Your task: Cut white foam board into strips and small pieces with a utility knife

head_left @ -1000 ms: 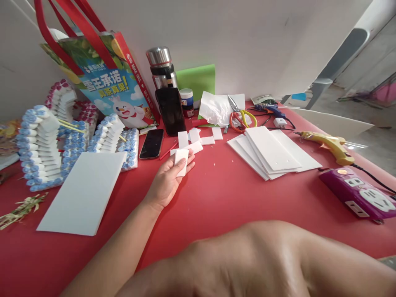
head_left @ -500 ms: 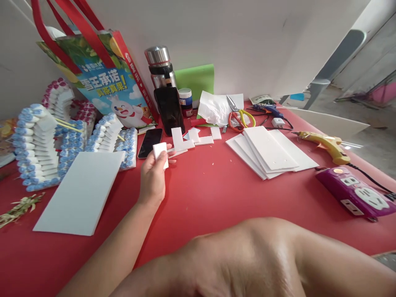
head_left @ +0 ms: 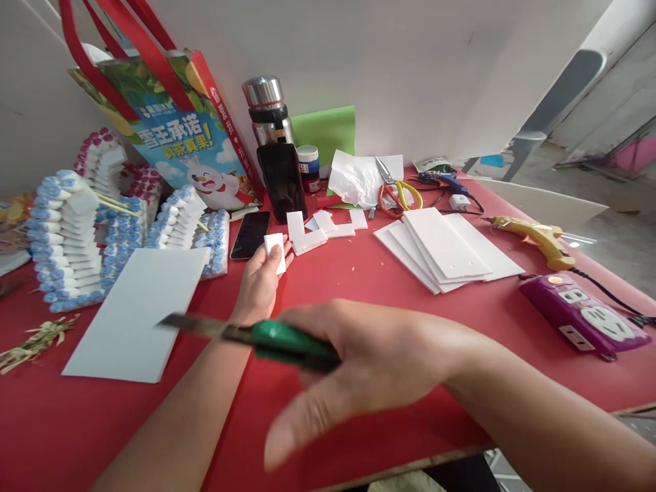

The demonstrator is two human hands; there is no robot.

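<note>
My left hand (head_left: 256, 290) is closed around a small white rectangle of foam board (head_left: 275, 251), thumb flat on its face. Close to the camera, my right hand (head_left: 382, 348) grips a green utility knife (head_left: 287, 340). The knife's long blade is out and points left, passing in front of my left forearm. The right thumb sticks out below the handle; the other fingers are partly hidden. Cut white board pieces (head_left: 306, 239), one of them L-shaped, lie just beyond my left hand. A larger white board (head_left: 136, 318) rests left of my left forearm.
White boards (head_left: 443, 246) are stacked on the red table at right, beside a yellow glue gun (head_left: 536, 239) and a purple power socket (head_left: 584, 314). Scissors (head_left: 397, 191), a phone (head_left: 250, 236), a steel flask (head_left: 266, 106), a printed bag (head_left: 189, 137) and cotton-swab models (head_left: 66, 246) stand around.
My right hand has come into view from below with the utility knife; only the bent arm showed before. My left hand, still holding the white piece, has shifted slightly right.
</note>
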